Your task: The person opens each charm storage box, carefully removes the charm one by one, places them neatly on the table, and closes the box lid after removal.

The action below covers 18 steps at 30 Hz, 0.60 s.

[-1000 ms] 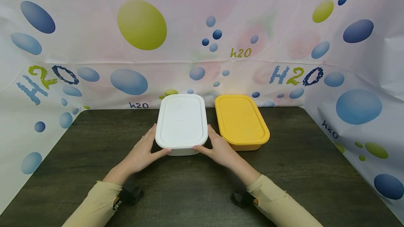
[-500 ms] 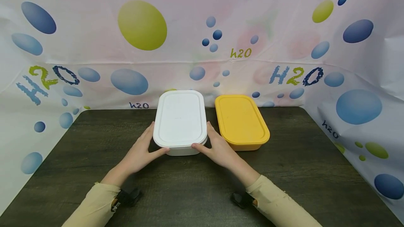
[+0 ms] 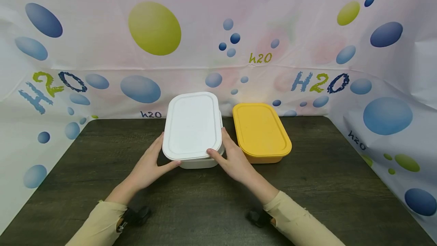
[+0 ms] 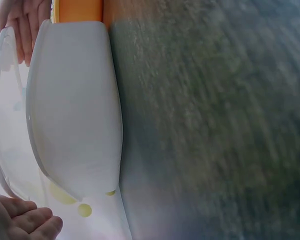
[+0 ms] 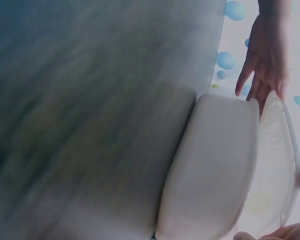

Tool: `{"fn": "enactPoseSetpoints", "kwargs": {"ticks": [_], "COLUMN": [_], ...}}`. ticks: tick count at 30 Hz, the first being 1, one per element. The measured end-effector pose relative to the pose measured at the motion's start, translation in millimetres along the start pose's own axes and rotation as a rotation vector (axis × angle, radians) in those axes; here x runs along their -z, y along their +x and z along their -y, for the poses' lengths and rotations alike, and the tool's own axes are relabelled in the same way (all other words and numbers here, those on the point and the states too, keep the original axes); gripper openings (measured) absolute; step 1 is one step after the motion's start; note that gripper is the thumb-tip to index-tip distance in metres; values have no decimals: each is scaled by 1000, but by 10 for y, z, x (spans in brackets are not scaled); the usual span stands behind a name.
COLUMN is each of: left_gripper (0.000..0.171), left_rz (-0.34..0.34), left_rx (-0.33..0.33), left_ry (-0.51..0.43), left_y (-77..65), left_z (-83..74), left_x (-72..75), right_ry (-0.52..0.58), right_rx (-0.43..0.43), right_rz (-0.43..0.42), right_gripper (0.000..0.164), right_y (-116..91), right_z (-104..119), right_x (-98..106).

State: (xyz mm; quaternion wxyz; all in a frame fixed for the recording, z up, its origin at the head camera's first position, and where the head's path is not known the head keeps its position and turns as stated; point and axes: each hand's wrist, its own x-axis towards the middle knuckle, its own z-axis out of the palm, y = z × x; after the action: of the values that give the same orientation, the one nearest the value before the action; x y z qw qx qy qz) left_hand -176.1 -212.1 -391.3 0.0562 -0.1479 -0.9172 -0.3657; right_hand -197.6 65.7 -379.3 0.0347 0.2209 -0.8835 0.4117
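A white rectangular lid (image 3: 192, 124) is raised off a white food container (image 3: 198, 164), whose base stands on the table. In the left wrist view a gap shows between the lid (image 4: 10, 130) and the rim of the base (image 4: 77, 105). My left hand (image 3: 147, 168) holds the lid by its left side, thumb at the near edge and fingers along the side. My right hand (image 3: 235, 160) grips the right near corner, thumb on top of the rim. From the right wrist, the lid (image 5: 270, 170) appears tilted away from the base (image 5: 210, 160).
A yellow container with its lid on (image 3: 261, 130) stands just right of the white one, close to my right hand. Behind the dark wooden table (image 3: 198, 208) hangs a white sheet (image 3: 205, 60) printed with blue and green dots.
The white lid has come up off its base and shifted left and upward in the head view. Both hands have moved slightly left with it. The yellow container stays put.
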Motion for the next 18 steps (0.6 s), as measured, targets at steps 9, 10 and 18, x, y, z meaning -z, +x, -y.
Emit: {"fn": "enactPoseSetpoints", "kwargs": {"ticks": [9,10,18], "left_gripper": [99,99,101], "left_rz": [-20,-21,-17], "left_rx": [105,118,160], "left_ry": [-39,-42,-34], "left_y": [-59,-64,-91], "left_z": [-15,-17,-12], "left_x": [65,71,100], "right_ry": [161,179,343], "right_rx": [113,105,113], "right_rz": [-64,-65,-66], "right_gripper": [84,84,86], "right_y": [20,19,20], "right_z": [122,134,230], "right_x": [-56,-64,-126]}}
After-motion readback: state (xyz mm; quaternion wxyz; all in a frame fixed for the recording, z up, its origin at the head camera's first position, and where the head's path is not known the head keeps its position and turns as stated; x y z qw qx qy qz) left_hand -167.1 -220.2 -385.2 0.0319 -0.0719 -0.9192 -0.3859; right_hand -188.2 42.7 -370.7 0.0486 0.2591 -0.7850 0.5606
